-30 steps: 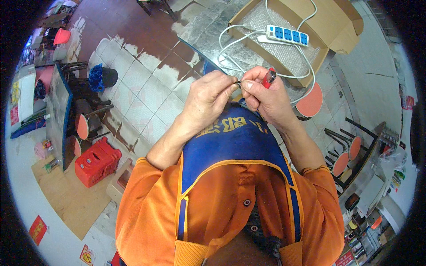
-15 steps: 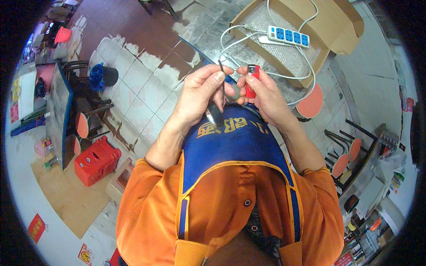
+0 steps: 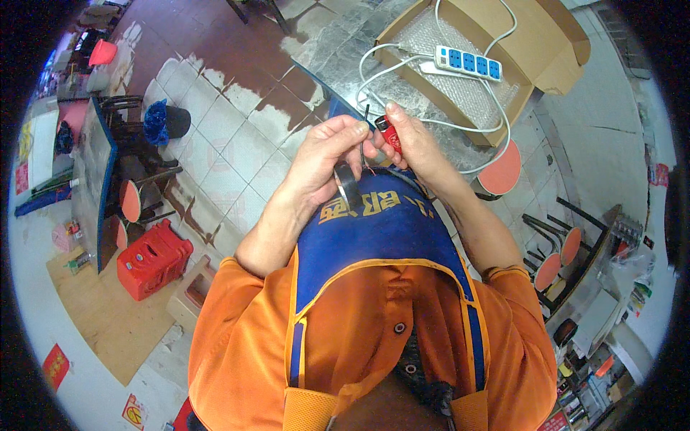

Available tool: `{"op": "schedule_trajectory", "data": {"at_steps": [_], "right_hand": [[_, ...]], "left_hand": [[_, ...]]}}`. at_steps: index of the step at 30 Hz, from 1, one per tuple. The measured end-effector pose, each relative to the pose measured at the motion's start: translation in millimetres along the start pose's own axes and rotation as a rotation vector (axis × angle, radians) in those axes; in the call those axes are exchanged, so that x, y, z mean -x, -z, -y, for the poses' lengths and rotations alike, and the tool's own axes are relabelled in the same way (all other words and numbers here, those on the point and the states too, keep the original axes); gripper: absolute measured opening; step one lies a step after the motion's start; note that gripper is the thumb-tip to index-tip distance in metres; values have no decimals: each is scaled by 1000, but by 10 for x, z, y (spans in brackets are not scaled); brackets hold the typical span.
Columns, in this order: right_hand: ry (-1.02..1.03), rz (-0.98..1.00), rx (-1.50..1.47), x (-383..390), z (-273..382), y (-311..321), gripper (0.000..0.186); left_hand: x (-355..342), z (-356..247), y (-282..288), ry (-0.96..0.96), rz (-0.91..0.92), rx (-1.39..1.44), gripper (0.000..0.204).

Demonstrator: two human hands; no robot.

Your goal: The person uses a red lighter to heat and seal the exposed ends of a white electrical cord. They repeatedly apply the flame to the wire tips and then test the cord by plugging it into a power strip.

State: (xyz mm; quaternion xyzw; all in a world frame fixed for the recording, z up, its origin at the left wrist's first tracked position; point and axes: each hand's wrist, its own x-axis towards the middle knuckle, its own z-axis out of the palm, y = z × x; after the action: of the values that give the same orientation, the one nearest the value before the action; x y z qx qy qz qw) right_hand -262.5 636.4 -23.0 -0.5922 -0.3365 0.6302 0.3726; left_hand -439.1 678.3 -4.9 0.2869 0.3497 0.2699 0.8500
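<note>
My left hand point(image 3: 320, 158) pinches a thin black cord-like piece point(image 3: 366, 113) upright between thumb and fingers; thin reddish strands show below it. A dark ring that looks like a roll of black tape point(image 3: 348, 188) hangs at the lower fingers of this hand. Closed around a red lighter point(image 3: 390, 136) with a dark top, my right hand point(image 3: 417, 144) has its thumb raised above the lighter. The lighter's top tilts toward the black piece, close beside it. No flame can be made out. Both hands are in front of the blue apron point(image 3: 381, 241).
Ahead, a grey marbled table point(image 3: 338, 39) bears an open cardboard box point(image 3: 474, 133) with bubble wrap and a white power strip point(image 3: 468, 62) with blue sockets and a looped white cable. Round stools point(image 3: 501, 172) stand at right. A red plastic container point(image 3: 154, 260) stands at left.
My right hand has tilted the lighter from upright to leaning left, and its thumb has lifted. The lighter has come nearer the black piece, which my left hand still pinches.
</note>
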Motion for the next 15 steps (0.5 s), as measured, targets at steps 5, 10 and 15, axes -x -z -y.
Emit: {"op": "schedule_trajectory", "data": {"at_steps": [5,10,15], "right_hand": [[7,-43,-66,-87,-64,-57,58],[98,-29,-46,-123,-100,-58,55],[106,-45,31,-105,-114,-54,54]], "left_hand": [[16,11,-14,24,8,15,15],[25,11,-40,19,-4,-3,16],[29,15,-48,32,-16,-19,18]]}}
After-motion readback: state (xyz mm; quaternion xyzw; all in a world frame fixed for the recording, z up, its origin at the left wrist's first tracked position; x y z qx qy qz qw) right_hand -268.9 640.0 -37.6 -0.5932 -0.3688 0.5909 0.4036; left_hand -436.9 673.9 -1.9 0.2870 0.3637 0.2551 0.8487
